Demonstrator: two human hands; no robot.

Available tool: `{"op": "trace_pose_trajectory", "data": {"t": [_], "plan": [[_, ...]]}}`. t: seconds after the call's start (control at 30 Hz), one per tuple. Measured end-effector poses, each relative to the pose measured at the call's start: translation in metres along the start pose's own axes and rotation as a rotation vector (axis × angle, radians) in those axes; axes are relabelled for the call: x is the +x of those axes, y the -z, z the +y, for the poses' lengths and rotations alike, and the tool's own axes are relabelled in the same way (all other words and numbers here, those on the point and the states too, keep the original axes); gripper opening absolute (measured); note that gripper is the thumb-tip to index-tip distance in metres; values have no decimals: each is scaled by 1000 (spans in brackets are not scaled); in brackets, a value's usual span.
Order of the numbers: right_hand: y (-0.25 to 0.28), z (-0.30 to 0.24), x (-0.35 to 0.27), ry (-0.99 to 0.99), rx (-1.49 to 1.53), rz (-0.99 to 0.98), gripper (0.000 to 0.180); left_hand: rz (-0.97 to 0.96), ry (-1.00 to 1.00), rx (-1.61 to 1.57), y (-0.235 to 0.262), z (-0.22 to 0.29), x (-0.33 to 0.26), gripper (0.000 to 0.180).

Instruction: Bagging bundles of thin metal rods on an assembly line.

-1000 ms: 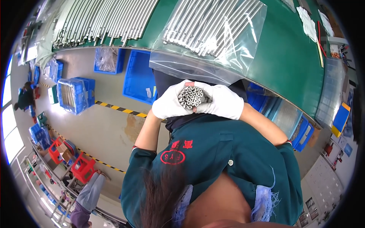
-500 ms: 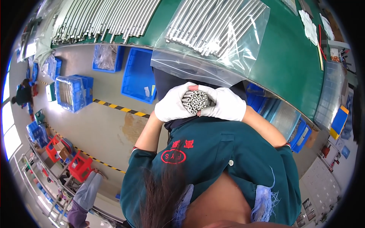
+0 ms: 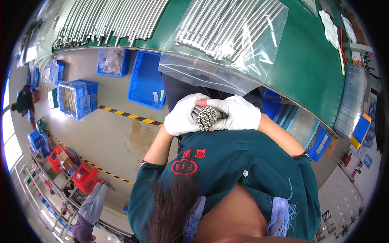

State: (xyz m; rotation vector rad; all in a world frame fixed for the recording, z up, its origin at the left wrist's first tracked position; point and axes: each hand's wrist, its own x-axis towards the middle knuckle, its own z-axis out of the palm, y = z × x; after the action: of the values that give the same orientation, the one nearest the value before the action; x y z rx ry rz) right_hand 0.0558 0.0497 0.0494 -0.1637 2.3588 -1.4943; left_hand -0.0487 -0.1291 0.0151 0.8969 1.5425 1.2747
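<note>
Both my hands wear white gloves with bare fingertips and meet in front of my body, below the table edge. Between them is a bundle of thin metal rods point(image 3: 207, 118), its round ends turned up toward me. My left hand point(image 3: 185, 115) wraps the bundle's left side, and my right hand point(image 3: 240, 113) closes round its right side. The bundle's length is hidden below the hands. Just beyond them, a clear zip bag point(image 3: 259, 60) with several metal rods lies on the green table point(image 3: 302, 56), its open end hanging over the edge.
A long row of metal rods point(image 3: 109, 20) lies at the table's far left. Blue crates point(image 3: 142, 81) stand on the floor to the left, with striped tape point(image 3: 129, 116) beside them. A blue bin point(image 3: 322, 143) is under the table at right. People are in the left background.
Both hands have moved slightly nearer my body with the bundle. The rod ends now sit a little lower and less evenly packed.
</note>
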Motion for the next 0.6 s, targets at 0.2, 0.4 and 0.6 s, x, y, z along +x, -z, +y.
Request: {"op": "trace_pose_trajectory", "data": {"t": [0.2,0.4,0.6], "plan": [[-1,3,-3,5,-41,-7,68,17,-76,82,-1,1,2,52],[3,3,-2,-17,-92,-81,64,60,-179,127,-5,-2,2,49],[7,-1,4,46,-108,-117,58,170,-286,230,-9,-11,-5,53]]}}
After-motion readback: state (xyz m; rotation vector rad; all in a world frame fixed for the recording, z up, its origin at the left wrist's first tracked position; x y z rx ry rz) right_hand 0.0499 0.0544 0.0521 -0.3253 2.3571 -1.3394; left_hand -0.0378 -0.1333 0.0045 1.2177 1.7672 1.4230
